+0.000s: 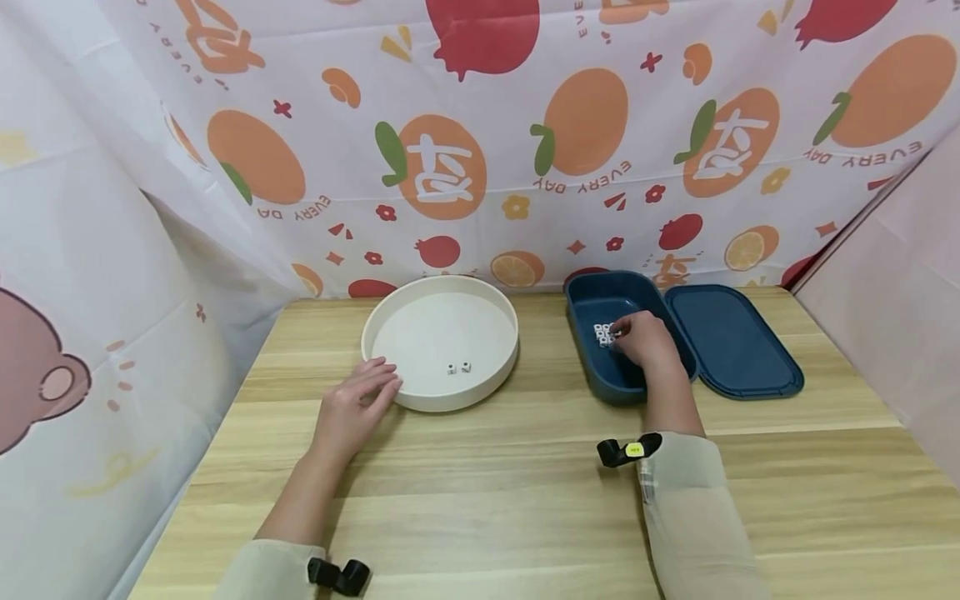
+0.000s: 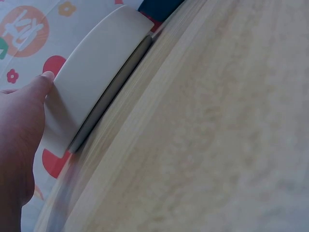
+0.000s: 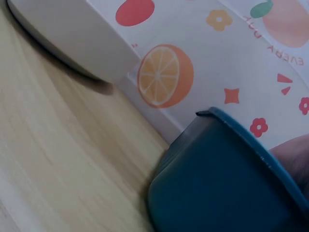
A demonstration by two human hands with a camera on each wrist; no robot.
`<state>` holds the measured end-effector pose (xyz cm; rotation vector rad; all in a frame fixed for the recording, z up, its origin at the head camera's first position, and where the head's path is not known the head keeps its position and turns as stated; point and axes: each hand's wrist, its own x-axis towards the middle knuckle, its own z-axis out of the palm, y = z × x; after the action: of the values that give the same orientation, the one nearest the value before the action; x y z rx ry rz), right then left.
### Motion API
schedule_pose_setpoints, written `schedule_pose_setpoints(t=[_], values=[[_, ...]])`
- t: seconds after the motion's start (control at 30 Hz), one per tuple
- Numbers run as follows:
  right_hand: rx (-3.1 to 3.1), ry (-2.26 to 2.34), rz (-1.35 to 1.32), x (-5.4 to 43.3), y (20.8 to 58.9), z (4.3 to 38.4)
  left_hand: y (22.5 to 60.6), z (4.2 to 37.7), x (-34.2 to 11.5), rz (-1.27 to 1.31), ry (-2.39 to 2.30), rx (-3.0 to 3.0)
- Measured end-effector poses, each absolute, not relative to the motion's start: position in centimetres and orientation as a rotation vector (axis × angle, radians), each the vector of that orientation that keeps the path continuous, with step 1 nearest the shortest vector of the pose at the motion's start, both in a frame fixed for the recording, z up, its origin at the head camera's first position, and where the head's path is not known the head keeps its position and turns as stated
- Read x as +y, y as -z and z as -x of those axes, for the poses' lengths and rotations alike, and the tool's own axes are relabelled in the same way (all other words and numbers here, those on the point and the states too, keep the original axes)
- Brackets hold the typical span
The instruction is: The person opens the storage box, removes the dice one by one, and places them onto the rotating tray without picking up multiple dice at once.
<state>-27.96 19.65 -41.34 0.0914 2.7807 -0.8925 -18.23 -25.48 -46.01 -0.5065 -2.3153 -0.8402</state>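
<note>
A round white tray (image 1: 420, 321) with a raised rim holds two small white dice (image 1: 466, 367) near its front. My left hand (image 1: 358, 407) rests at the tray's front-left rim, fingers extended over the edge; in the left wrist view, the thumb (image 2: 44, 82) lies against the outer wall. To the right, a deep blue box (image 1: 600, 287) contains a cluster of small white dice (image 1: 603, 335). My right hand (image 1: 647, 337) reaches inside, fingertips at the cluster's right side. The box wall (image 3: 217, 179) hides most of that hand in the right wrist view; whether it pinches a die, I cannot tell.
A flat blue lid (image 1: 735, 342) lies right beside the box on the wooden table (image 1: 510, 483). Behind them hangs a fruit-printed cloth (image 1: 517, 242). White cloth (image 1: 82, 250) with a printed pink figure hangs at the left.
</note>
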Motion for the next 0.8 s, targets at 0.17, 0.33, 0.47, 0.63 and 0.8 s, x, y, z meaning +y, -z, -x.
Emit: schedule_pose_setpoints(t=[0.17, 0.33, 0.47, 0.63, 0.8], values=[[2.760, 0.868, -0.104, 19.72, 41.82, 28.08, 45.77, 18.27, -25.50, 0.501, 0.838, -2.335], [2.757, 0.885, -0.119, 19.85, 42.02, 28.15, 45.74, 18.29, -25.53, 0.496, 0.841, -2.344], [2.763, 0.886, -0.123, 19.86, 42.15, 28.18, 45.73, 18.33, -25.53, 0.496, 0.845, -2.344], [2.749, 0.890, -0.138, 19.76, 42.24, 28.20, 45.73, 18.34, -25.55, 0.495, 0.849, -2.343], [2.710, 0.909, -0.141, 19.85, 42.01, 28.27, 45.60, 18.32, -25.53, 0.499, 0.853, -2.338]])
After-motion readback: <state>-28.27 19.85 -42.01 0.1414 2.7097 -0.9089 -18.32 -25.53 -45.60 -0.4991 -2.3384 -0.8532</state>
